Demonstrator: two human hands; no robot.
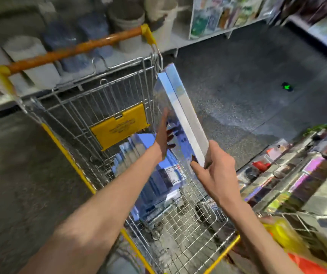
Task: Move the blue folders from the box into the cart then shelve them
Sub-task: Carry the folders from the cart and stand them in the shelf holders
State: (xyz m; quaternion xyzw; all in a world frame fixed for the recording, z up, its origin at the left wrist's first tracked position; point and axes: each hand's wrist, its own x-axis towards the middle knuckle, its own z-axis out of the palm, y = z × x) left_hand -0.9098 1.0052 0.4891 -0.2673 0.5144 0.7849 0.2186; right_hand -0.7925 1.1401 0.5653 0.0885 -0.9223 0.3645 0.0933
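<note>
A flat pack of blue folders wrapped in clear film (179, 113) is being held up on edge, tilted, above the right side of a silver wire shopping cart with yellow rim trim (65, 149). The left hand (163, 140) is being pressed flat against the pack's left face, its fingers (164, 123) straight and spread wide rather than curled. The pack's near lower corner is being gripped by the right hand (216, 169), with the thumb laid on the left face and the other fingers wrapped round the pale spine side.

More blue folders in film (154, 178) are being carried in the cart's basket, stacked against its left side and reaching down towards the near end. A yellow plastic seat flap (119, 127) is being kept folded against the cart's far wire panel, below the orange push handle (75, 49).

White plastic buckets (30, 56) are being stored on a low shelf behind the cart. Mixed, blurred goods are being displayed on a shelf at the right (289, 175). A small green mark (286, 87) is being shown on the dark speckled floor (247, 62).
</note>
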